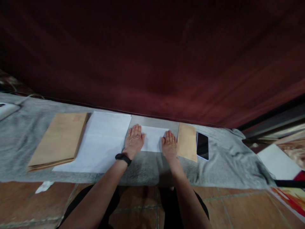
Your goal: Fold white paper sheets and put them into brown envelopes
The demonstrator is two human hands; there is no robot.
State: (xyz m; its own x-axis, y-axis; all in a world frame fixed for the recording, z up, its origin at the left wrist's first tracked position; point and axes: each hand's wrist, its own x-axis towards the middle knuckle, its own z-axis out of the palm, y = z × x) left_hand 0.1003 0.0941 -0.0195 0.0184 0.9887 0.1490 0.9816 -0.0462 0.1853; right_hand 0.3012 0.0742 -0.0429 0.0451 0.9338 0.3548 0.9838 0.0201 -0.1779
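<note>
A small white sheet of paper (152,140), perhaps folded, lies flat on the grey cloth between my hands. My left hand (134,138) rests flat on its left end, fingers extended and thumb out to the side. On the opposite end lies my right hand (170,144), flat too, with its fingers pointing away from me. Just right of that hand is a single brown envelope (187,142). Larger white sheets (105,140) lie to the left of my left hand, partly under a stack of brown envelopes (60,136).
A dark-screened phone (202,146) lies right of the single envelope. Grey cloth (228,159) covers the long, narrow surface. Behind it rises a dark red curtain or panel (152,63). A white object (8,109) sits at the far left, and a paper scrap (44,187) on the tiled floor.
</note>
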